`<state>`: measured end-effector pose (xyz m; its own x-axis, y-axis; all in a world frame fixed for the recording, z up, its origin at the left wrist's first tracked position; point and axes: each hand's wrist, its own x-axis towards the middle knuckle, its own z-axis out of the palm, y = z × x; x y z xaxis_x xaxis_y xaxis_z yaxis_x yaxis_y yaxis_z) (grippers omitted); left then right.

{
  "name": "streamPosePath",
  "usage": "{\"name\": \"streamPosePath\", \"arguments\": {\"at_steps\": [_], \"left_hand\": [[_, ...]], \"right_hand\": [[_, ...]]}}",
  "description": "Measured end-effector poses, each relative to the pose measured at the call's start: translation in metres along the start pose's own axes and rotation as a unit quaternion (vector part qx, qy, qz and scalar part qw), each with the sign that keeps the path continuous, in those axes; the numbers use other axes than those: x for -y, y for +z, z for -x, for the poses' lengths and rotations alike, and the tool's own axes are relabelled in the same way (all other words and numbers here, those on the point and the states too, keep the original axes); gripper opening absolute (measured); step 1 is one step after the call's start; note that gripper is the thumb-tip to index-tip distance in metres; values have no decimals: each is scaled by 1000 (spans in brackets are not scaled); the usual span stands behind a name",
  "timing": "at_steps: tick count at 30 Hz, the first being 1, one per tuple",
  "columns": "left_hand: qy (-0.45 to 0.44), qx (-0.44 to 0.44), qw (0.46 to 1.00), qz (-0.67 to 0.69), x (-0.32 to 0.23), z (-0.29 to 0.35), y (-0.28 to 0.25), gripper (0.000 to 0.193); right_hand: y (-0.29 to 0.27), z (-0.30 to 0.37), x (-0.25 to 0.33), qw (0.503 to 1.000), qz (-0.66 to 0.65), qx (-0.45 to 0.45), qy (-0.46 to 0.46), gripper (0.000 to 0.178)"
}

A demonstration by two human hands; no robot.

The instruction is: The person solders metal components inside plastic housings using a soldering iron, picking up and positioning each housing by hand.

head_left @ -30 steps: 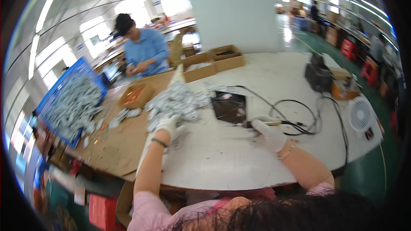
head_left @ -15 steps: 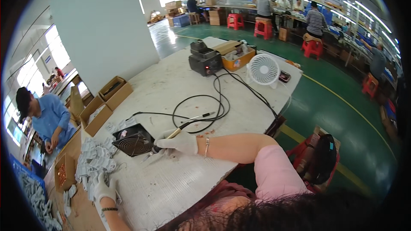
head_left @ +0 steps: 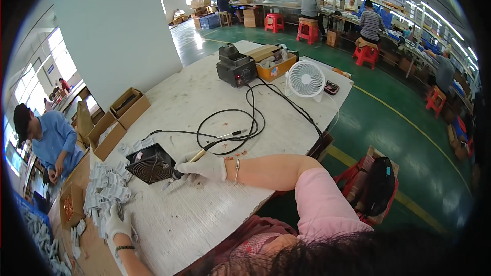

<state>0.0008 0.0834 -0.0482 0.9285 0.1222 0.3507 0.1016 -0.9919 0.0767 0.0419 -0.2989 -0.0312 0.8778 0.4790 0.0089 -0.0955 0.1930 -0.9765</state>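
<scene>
My right hand (head_left: 205, 167), in a white glove, is closed round a soldering iron with a light-coloured handle (head_left: 197, 155). Its tip end points down and left, close above the white tabletop (head_left: 204, 220). Just left of that hand a small black fan with a round wire guard (head_left: 152, 163) stands tilted on the table. My left hand (head_left: 118, 224), also gloved, lies at the near edge of a pile of grey plastic parts (head_left: 106, 186). Its fingers stretch toward the parts with the thumb apart. Whether the fingertips touch a part cannot be made out.
A black power unit (head_left: 236, 69), an orange box (head_left: 276, 69) and a white fan (head_left: 306, 79) stand at the far side. Black cable (head_left: 230, 112) loops across the table. Cardboard boxes (head_left: 106, 135) line the left edge. A person in blue (head_left: 53, 138) works beyond.
The whole view has shifted slightly, so things sit a little further left and higher. Both hands stay in nearly the same places on the table, the right still gripping the soldering iron.
</scene>
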Motion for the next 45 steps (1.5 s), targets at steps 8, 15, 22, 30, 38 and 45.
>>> {"name": "streamPosePath", "arguments": {"at_steps": [8, 15, 22, 30, 38, 45], "left_hand": [[-12, 16, 1000, 8, -21, 7, -26, 50], [-23, 21, 1000, -2, -28, 9, -31, 49], [-5, -7, 1000, 14, -15, 6, -17, 50], [-22, 15, 999, 25, -22, 7, -21, 50], [-21, 11, 999, 24, -25, 7, -24, 50], [-26, 23, 999, 12, -30, 7, -31, 52]], "right_hand": [[1, 2, 2, 1000, 5, 7, 19, 26], [5, 7, 8, 1000, -19, -1, 20, 22], [5, 6, 9, 999, -28, 1, 20, 25], [1, -1, -3, 1000, -17, 4, -3, 25], [-3, -2, -2, 999, -11, 10, 35, 22], [0, 2, 3, 1000, -9, 0, 29, 26]]}}
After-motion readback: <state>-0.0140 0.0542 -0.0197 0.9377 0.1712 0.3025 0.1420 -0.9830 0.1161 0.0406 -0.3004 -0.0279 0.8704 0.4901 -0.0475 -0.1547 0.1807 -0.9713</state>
